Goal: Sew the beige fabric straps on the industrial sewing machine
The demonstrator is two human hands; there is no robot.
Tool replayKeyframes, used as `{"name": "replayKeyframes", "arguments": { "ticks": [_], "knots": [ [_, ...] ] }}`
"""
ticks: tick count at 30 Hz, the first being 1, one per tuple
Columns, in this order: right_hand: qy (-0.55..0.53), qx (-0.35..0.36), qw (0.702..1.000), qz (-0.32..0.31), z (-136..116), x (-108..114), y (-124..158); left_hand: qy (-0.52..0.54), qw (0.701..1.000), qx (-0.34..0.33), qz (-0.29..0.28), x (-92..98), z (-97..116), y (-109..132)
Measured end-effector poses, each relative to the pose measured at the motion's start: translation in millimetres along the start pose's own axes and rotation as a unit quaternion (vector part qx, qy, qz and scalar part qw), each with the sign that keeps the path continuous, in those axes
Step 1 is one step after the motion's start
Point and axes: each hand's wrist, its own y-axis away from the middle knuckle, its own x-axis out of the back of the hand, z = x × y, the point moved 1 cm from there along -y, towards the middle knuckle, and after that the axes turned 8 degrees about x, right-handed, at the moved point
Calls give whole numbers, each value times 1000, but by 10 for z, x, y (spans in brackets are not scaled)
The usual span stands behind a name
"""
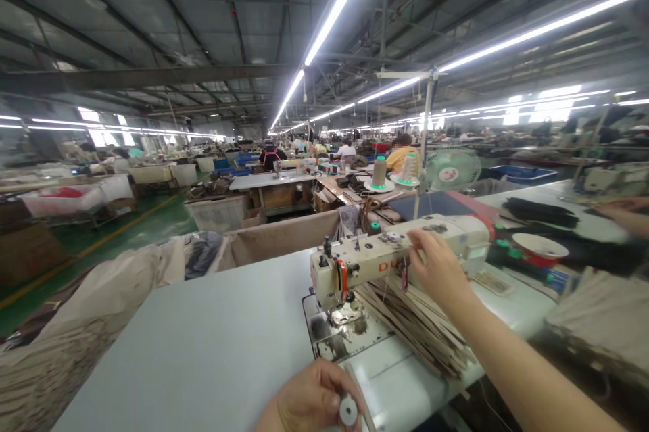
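Note:
At the bottom of the head view, my left hand (309,391) is closed around a small round metal bobbin (348,410) with a hole in its middle. My right hand (439,266) reaches over the white sewing machine (365,261), beside its upper arm. Its thumb and forefinger are drawn together near the machine's top; anything between them is too small to make out. A bundle of thin beige fabric strips (416,327) lies under and behind the machine arm, on the pale table (223,330). The needle area sits over a worn metal plate (337,344).
Two thread cones (379,172) stand on a rack behind the machine, near a green fan (453,168). A cloth-lined bin (284,239) borders the table's far side. At right are a red and white bowl (540,248) and another person's arm (626,212).

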Motion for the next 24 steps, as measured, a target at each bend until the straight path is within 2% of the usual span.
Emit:
{"name": "replayKeyframes", "arguments": {
  "ticks": [3, 6, 10, 13, 17, 20, 24],
  "knots": [
    [-42, -103, 993, 40, 104, -87, 309, 1, 1000, 18, -15, -38, 21, 34],
    [-97, -172, 980, 12, 182, -241, 491, 3, 1000, 15, -13, -34, 14, 24],
    [-199, -191, 961, -31, 207, -474, 546, -2, 1000, 10, -4, -28, -7, 18],
    [-266, -198, 943, -13, 187, -573, 589, -6, 1000, 16, 6, -30, -8, 29],
    [-328, -223, 918, 23, 127, -578, 755, -9, 1000, 19, 0, -23, 0, 24],
    [-361, -240, 901, 23, 83, -516, 902, -13, 1000, 24, -8, -24, 11, 11],
    [-368, -242, 898, 15, 96, -374, 980, -13, 999, 36, -10, -36, 19, 7]
  ]
}}
